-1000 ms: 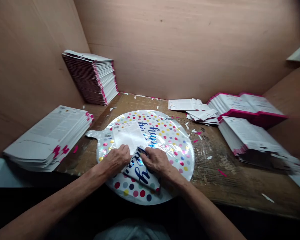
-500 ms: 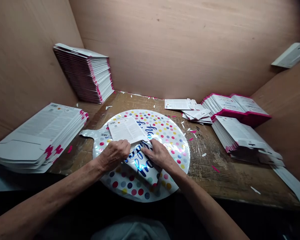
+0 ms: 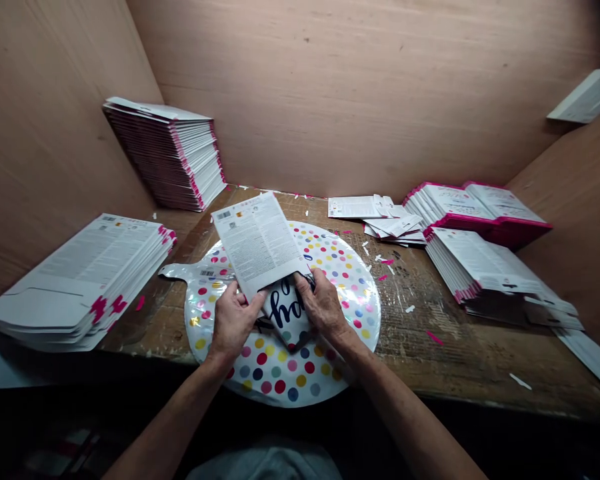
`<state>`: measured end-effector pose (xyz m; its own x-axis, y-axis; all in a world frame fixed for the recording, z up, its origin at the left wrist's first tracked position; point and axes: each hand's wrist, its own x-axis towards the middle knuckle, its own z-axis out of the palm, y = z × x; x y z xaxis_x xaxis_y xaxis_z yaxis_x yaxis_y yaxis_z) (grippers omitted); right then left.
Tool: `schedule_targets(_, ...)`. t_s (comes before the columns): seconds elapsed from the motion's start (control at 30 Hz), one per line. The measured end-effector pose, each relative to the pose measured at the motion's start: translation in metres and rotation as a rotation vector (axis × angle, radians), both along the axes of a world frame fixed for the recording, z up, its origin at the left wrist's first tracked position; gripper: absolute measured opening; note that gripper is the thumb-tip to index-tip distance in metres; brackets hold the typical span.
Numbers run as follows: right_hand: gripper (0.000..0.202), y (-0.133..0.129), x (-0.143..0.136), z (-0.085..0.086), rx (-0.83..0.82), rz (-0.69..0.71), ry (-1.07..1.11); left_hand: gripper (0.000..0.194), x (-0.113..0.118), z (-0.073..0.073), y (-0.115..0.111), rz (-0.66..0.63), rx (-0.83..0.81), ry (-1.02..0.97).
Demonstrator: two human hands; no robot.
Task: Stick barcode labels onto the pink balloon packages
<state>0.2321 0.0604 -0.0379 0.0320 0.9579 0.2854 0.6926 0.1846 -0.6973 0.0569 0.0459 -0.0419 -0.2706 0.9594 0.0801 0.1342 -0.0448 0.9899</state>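
Since half a second ago, the envelope (image 3: 263,243) has come up off the flat balloon (image 3: 267,383), and my left grip (image 3: 233,320) has rolled over so that its thumb shows. Between my grips, the folded balloon (image 3: 286,317) has swung round, one corner now pointing back toward me.

With the left grip I am pinching the envelope by its lower left edge. My right grip (image 3: 325,305) grasps the folded balloon at its right side, right at the envelope's lower right corner. Just ahead of both grips, the envelope tilts leftward, print side up; its lower edge covers the far end of the folded balloon, and I cannot tell how far that end sits inside.

Under both grips the flat balloon lies spread on the counter (image 3: 405,373), its stem (image 3: 173,269) out beyond the left grip. To the right of the right grip I see paper scraps (image 3: 387,262) and a pink strip (image 3: 434,338).

Well left of the left grip lies a low stack (image 3: 90,267); well right of the right grip, a fanned stack (image 3: 485,257). Farther off, ahead and right, are loose envelopes (image 3: 357,207) and a pink-edged stack (image 3: 480,205). A tall stack (image 3: 175,157) stands ahead and left of the left grip, near the back wall (image 3: 355,93).
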Motion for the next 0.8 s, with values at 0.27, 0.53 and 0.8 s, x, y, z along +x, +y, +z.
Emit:
schedule_targets(0.27,0.049,-0.072,0.020,-0.021,0.626,0.340,-0.397,0.055,0.018,0.017,-0.023,-0.141,-0.051,-0.293)
schedule_targets(0.53,0.034,-0.072,0.029,-0.006,0.649,0.550,-0.373,0.109,0.027,0.029,-0.020,-0.534,-0.181,-1.049)
schedule_targets(0.8,0.035,-0.055,-0.016,-0.010,0.370,0.310,-0.408,0.084,0.054,0.006,-0.027,-0.380,-0.213,-0.943)
